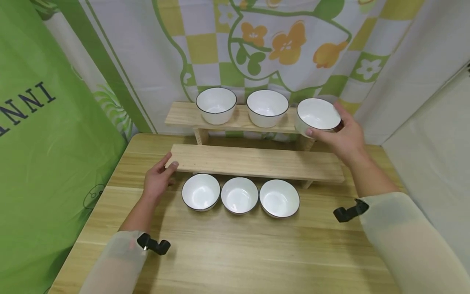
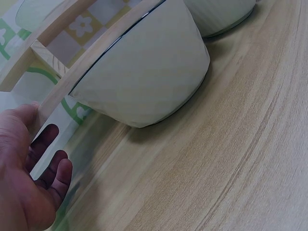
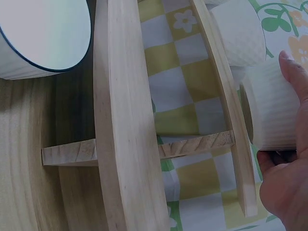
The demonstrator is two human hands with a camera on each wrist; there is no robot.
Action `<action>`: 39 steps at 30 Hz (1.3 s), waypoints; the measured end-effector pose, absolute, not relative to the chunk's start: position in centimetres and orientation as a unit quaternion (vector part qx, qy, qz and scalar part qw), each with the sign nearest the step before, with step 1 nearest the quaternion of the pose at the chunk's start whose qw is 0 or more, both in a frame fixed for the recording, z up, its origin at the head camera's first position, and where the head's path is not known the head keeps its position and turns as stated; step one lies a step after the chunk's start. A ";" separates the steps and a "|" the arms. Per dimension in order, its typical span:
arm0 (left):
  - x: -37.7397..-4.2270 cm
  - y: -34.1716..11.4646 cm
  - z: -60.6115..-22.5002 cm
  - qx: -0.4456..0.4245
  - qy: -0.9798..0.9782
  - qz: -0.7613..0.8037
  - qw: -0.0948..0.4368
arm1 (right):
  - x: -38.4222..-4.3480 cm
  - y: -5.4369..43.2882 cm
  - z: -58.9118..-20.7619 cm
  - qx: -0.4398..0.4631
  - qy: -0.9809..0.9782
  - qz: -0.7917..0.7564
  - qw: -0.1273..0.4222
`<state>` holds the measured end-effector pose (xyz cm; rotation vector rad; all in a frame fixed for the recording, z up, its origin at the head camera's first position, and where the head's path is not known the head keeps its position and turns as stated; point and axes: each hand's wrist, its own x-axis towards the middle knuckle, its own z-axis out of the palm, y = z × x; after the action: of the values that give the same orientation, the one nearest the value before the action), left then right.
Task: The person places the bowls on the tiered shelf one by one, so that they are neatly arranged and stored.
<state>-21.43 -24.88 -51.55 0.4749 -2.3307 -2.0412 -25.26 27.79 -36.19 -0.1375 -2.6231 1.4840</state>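
At the right end of the upper wooden shelf, my right hand grips a white bowl with a dark rim, thumb at the front and fingers round its far right side. In the right wrist view the base of this bowl is at the shelf board; whether it bears on it I cannot tell. My left hand holds the left end of the lower wooden shelf between thumb and fingers. Two similar bowls, a left one and a middle one, stand on the upper shelf.
In front of the lower shelf a left bowl, a middle bowl and a right bowl stand in a row on the wooden table. A patterned curtain hangs behind, with green cloth at the left.
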 end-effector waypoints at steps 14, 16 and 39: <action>-21.1 -24.4 -50.4 0.157 -0.736 -0.658 -0.004 | -27.3 26.7 -36.6 -0.031 -0.866 0.488 0.103; -21.3 -24.5 -50.9 0.156 -0.738 -0.657 0.001 | -27.4 26.7 -36.6 -0.036 -0.869 0.483 0.103; -21.5 -24.5 -51.5 0.155 -0.753 -0.639 0.015 | -28.4 26.6 -37.0 0.006 -0.864 0.493 0.098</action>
<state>-21.46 -24.53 -51.53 0.4810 -2.3451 -1.9890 -28.39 26.63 -36.99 0.0165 -2.5569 1.4602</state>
